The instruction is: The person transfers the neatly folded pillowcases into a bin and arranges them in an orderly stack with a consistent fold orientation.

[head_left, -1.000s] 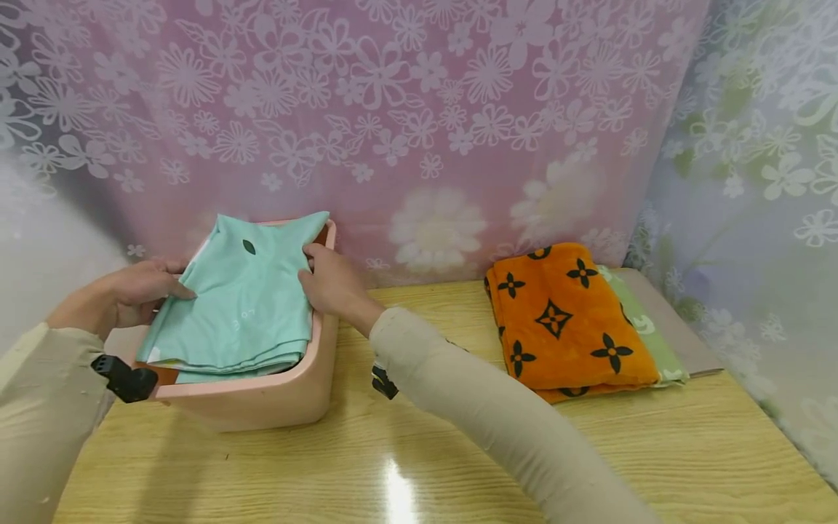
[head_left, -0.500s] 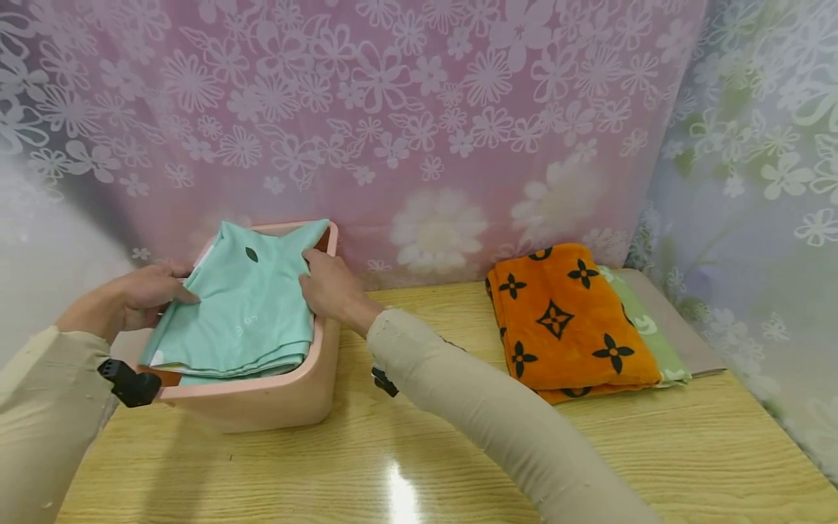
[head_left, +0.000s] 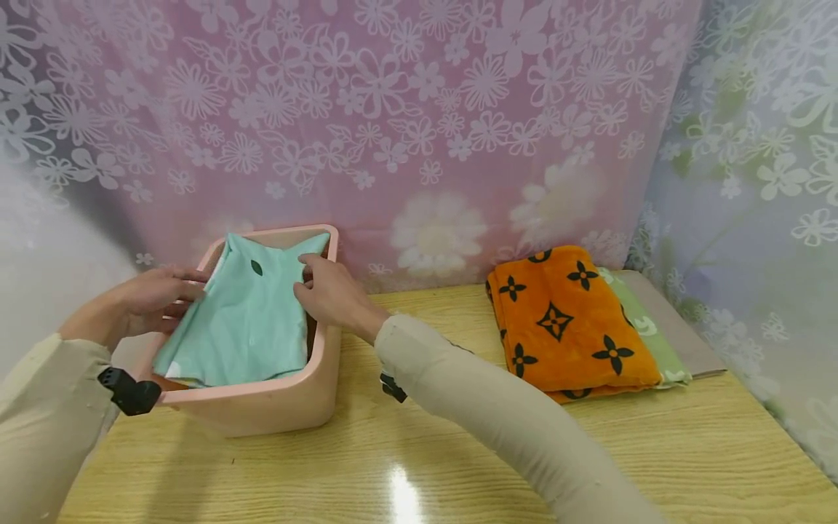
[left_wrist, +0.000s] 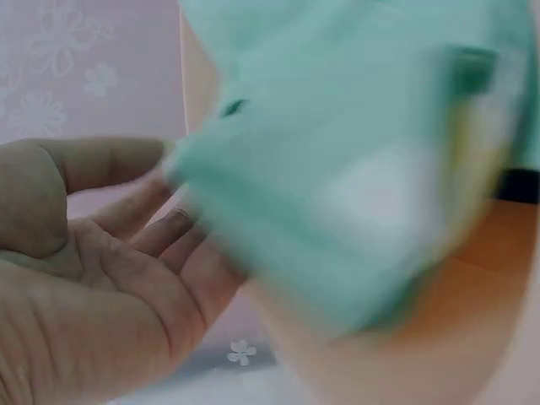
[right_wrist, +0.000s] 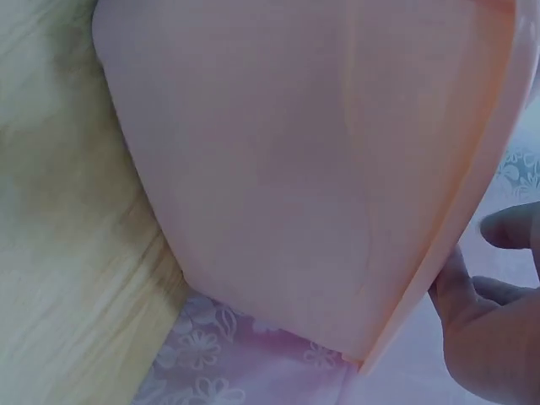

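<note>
A folded mint-green cloth (head_left: 258, 324) with a dark leaf print lies inside the pink plastic bin (head_left: 262, 415), mostly below the rim. At the cloth's left side is my left hand (head_left: 153, 298), over the bin's rim. The left wrist view shows this hand's fingers (left_wrist: 118, 164) loosely extended, the tips right at the blurred cloth edge. My right hand (head_left: 334, 291) hovers over the bin's right rim, thumb and forefinger apart near the cloth's right edge. In the right wrist view the bin's outer wall (right_wrist: 261, 169) hides part of that hand.
On the right of the wooden table (head_left: 432, 466) lies a folded orange cloth (head_left: 583, 364) with black flower motifs. A light green cloth (head_left: 644, 324) and a beige one (head_left: 677, 327) show beside it. A pink floral curtain (head_left: 393, 160) hangs behind.
The mint-green cloth has sunk deeper into the bin, baring more of the back rim. Both hands have loosened their pinch on its sides. The orange cloth has stayed put.
</note>
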`<action>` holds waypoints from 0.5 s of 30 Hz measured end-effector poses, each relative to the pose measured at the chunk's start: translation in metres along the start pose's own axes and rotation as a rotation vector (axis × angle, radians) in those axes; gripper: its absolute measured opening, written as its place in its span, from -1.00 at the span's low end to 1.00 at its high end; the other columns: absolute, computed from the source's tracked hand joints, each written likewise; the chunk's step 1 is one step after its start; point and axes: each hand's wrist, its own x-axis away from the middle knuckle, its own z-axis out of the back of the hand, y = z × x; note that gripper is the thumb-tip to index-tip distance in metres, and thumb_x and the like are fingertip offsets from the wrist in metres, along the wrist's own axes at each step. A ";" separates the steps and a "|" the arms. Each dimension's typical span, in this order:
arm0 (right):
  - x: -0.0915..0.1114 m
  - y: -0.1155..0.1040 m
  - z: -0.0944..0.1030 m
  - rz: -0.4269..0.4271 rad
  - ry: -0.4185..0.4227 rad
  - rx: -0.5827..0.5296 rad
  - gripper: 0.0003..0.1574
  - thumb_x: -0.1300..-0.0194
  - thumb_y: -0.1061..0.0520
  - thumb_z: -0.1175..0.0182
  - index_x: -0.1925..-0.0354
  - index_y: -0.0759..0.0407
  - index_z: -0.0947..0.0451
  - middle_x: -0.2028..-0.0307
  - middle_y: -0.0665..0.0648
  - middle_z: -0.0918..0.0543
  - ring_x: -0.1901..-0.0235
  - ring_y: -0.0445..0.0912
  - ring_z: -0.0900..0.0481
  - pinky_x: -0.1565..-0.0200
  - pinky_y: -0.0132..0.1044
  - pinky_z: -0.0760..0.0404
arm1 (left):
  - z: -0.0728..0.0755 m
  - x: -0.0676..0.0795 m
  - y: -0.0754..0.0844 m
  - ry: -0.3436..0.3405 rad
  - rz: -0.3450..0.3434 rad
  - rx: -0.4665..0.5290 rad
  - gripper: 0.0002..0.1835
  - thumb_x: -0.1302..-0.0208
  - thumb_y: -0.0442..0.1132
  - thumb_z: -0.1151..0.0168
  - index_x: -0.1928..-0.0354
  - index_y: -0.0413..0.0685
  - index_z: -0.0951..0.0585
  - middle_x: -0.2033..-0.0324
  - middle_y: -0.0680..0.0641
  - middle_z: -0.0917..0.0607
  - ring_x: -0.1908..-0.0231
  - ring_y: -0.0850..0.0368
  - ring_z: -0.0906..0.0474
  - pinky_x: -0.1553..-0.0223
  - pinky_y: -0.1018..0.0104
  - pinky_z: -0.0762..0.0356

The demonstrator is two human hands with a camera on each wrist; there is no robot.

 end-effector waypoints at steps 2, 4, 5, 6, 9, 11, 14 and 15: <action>0.002 0.001 0.002 0.022 0.014 -0.018 -0.42 -0.42 0.12 0.03 -0.37 0.09 -0.26 -0.19 0.02 -0.47 0.07 -0.26 -0.53 0.16 -0.46 -0.49 | -0.001 0.001 0.002 0.012 -0.019 -0.011 -0.29 -0.47 -0.22 0.10 -0.43 -0.41 0.16 -0.17 -0.36 -0.34 0.01 -0.04 -0.51 0.04 0.07 -0.55; 0.003 0.002 0.005 0.040 0.029 -0.002 -0.43 -0.41 0.12 0.03 -0.36 0.06 -0.28 -0.25 0.00 -0.42 -0.03 -0.22 -0.52 0.11 -0.42 -0.50 | -0.002 0.002 0.004 0.026 -0.042 -0.041 -0.29 -0.46 -0.21 0.07 -0.42 -0.43 0.13 -0.13 -0.36 -0.41 0.05 -0.02 -0.55 0.04 0.08 -0.55; 0.004 0.003 0.007 0.046 0.033 0.016 -0.43 -0.40 0.12 0.04 -0.36 0.04 -0.28 -0.26 -0.01 -0.41 -0.07 -0.20 -0.50 0.08 -0.40 -0.50 | -0.003 0.002 0.006 0.030 -0.052 -0.062 -0.29 -0.46 -0.21 0.07 -0.42 -0.43 0.12 -0.14 -0.38 -0.40 0.03 -0.06 -0.55 0.04 0.07 -0.55; 0.004 0.004 0.010 0.050 0.033 0.040 -0.43 -0.40 0.12 0.04 -0.36 0.03 -0.28 -0.27 -0.02 -0.40 -0.10 -0.18 -0.48 0.07 -0.38 -0.49 | -0.004 0.003 0.007 0.036 -0.060 -0.092 -0.30 -0.46 -0.20 0.07 -0.42 -0.43 0.11 -0.15 -0.39 -0.38 0.01 -0.11 -0.53 0.03 0.06 -0.55; 0.005 0.008 0.018 0.067 0.009 0.130 -0.41 -0.42 0.11 0.05 -0.38 0.00 -0.25 -0.28 -0.02 -0.39 -0.17 -0.15 -0.42 -0.01 -0.32 -0.45 | -0.009 0.005 0.013 0.040 -0.068 -0.155 -0.30 -0.46 -0.18 0.08 -0.41 -0.44 0.10 -0.24 -0.49 -0.24 -0.13 -0.33 -0.39 -0.04 -0.02 -0.49; 0.006 0.012 0.023 0.085 -0.014 0.175 -0.40 -0.43 0.11 0.07 -0.41 0.00 -0.21 -0.29 -0.01 -0.37 -0.21 -0.16 -0.36 -0.09 -0.30 -0.40 | -0.013 0.007 0.017 0.035 -0.071 -0.204 -0.30 -0.46 -0.17 0.09 -0.40 -0.45 0.10 -0.28 -0.53 -0.13 -0.21 -0.44 -0.24 -0.09 -0.10 -0.41; 0.009 0.018 0.031 0.134 -0.040 0.227 -0.37 -0.45 0.11 0.09 -0.44 0.05 -0.15 -0.26 0.03 -0.40 -0.16 -0.17 -0.38 -0.15 -0.32 -0.34 | -0.019 0.010 0.022 0.025 -0.086 -0.293 -0.30 -0.46 -0.15 0.09 -0.40 -0.46 0.09 -0.30 -0.56 -0.04 -0.23 -0.51 -0.15 -0.11 -0.21 -0.33; 0.010 0.020 0.033 0.152 -0.044 0.243 -0.36 -0.45 0.11 0.09 -0.44 0.06 -0.13 -0.27 0.03 -0.38 -0.18 -0.17 -0.36 -0.17 -0.33 -0.31 | -0.022 0.011 0.024 0.026 -0.096 -0.323 -0.29 -0.47 -0.14 0.09 -0.40 -0.46 0.09 -0.30 -0.57 -0.04 -0.22 -0.52 -0.15 -0.10 -0.23 -0.32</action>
